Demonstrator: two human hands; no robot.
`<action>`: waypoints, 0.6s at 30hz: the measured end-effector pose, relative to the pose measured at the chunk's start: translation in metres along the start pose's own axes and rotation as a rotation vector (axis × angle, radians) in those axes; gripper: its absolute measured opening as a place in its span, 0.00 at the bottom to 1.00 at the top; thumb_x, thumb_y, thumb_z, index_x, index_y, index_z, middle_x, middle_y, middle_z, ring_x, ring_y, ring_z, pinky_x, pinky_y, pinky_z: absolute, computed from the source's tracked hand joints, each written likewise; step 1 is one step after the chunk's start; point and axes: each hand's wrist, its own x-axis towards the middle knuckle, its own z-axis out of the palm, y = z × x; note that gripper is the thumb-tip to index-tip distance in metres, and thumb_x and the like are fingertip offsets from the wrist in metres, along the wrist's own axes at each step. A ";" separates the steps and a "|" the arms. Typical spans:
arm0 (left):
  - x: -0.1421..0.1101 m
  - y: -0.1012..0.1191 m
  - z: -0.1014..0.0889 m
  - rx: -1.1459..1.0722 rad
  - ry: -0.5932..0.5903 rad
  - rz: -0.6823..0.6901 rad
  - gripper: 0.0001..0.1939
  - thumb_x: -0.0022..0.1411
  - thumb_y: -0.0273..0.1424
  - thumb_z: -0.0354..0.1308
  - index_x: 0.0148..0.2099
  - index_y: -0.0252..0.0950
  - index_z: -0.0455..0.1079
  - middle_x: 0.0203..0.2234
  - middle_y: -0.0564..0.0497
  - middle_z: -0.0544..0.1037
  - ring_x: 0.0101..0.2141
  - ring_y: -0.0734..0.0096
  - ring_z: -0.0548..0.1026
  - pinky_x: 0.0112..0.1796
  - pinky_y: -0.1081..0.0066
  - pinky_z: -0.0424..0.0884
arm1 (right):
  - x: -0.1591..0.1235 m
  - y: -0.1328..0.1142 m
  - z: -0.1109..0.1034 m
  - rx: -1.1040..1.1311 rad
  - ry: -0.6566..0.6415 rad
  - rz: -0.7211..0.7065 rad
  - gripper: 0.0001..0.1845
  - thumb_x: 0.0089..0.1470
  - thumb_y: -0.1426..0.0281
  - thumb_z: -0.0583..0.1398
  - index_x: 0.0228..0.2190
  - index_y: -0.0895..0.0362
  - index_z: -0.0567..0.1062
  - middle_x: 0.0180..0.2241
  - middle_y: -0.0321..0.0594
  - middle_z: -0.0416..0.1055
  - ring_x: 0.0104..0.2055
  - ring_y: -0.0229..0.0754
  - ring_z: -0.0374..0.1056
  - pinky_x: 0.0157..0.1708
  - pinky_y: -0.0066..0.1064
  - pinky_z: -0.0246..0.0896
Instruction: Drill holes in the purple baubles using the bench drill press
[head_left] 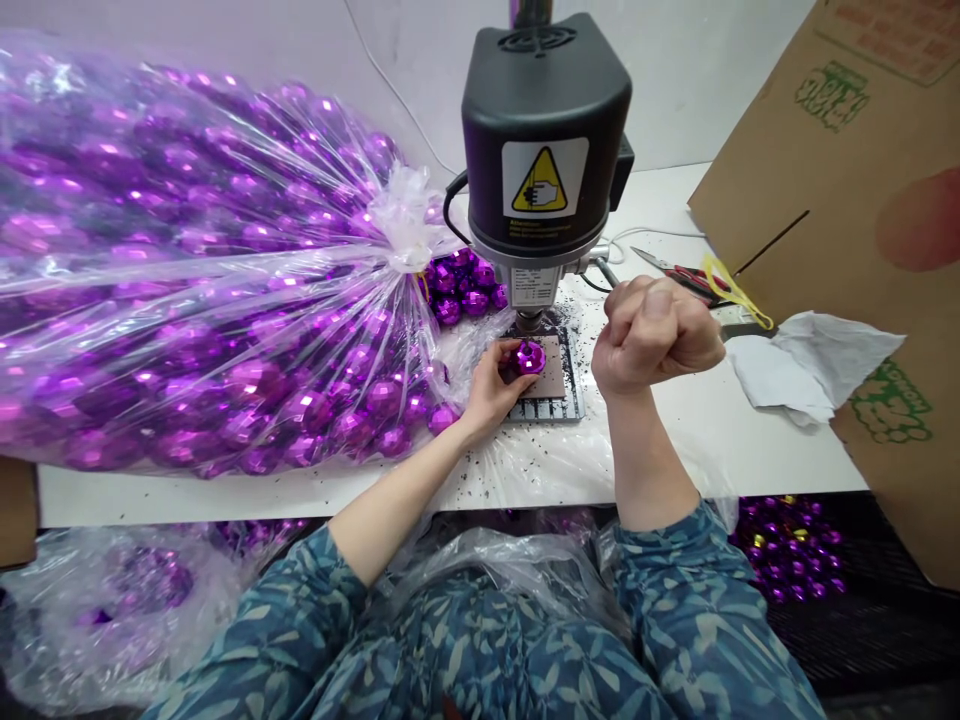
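My left hand (495,385) pinches a shiny purple faceted ball (530,357) between thumb and fingers. A dark hole shows in the ball's top. It sits over a brown board (553,370) on the slotted metal base (570,408), just below the chuck (529,320) of a black bench drill press (546,130). To the right of the drill head, my right hand (656,335) is closed in a fist around the end of the drill press lever (606,272); the grip itself is hidden inside the fingers.
A big clear bag of purple balls (225,280) fills the left side, with loose purple balls (469,290) behind its knot. At right are pliers (679,278), white paper (810,365) and a cardboard box (847,220). Below the table edge, a black crate (877,620) holds more balls.
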 end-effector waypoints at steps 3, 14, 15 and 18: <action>0.000 -0.003 0.000 0.016 0.002 0.002 0.26 0.53 0.28 0.74 0.53 0.38 0.71 0.49 0.45 0.80 0.45 0.61 0.77 0.49 0.60 0.73 | -0.004 0.004 -0.003 0.035 -0.025 -0.059 0.28 0.60 0.69 0.59 0.19 0.57 0.45 0.12 0.26 0.42 0.12 0.24 0.44 0.14 0.22 0.41; -0.001 0.012 -0.002 0.051 0.063 0.002 0.23 0.56 0.30 0.72 0.51 0.37 0.67 0.42 0.47 0.79 0.40 0.65 0.78 0.42 0.63 0.76 | 0.050 -0.011 0.036 -0.208 -0.107 0.268 0.30 0.62 0.59 0.60 0.18 0.53 0.50 0.13 0.26 0.50 0.15 0.26 0.45 0.19 0.29 0.41; -0.006 0.016 -0.004 0.062 0.089 0.016 0.22 0.56 0.30 0.72 0.50 0.37 0.67 0.41 0.48 0.79 0.39 0.66 0.78 0.40 0.64 0.76 | 0.058 -0.008 0.041 -0.202 -0.122 0.277 0.29 0.62 0.59 0.60 0.18 0.51 0.50 0.13 0.25 0.49 0.15 0.27 0.45 0.19 0.30 0.42; -0.036 0.029 -0.017 0.115 0.056 0.169 0.22 0.58 0.32 0.70 0.51 0.38 0.66 0.41 0.49 0.78 0.38 0.68 0.78 0.38 0.66 0.76 | 0.069 0.003 0.048 -0.076 -0.100 0.228 0.24 0.63 0.75 0.56 0.20 0.49 0.52 0.13 0.22 0.45 0.13 0.27 0.40 0.22 0.30 0.47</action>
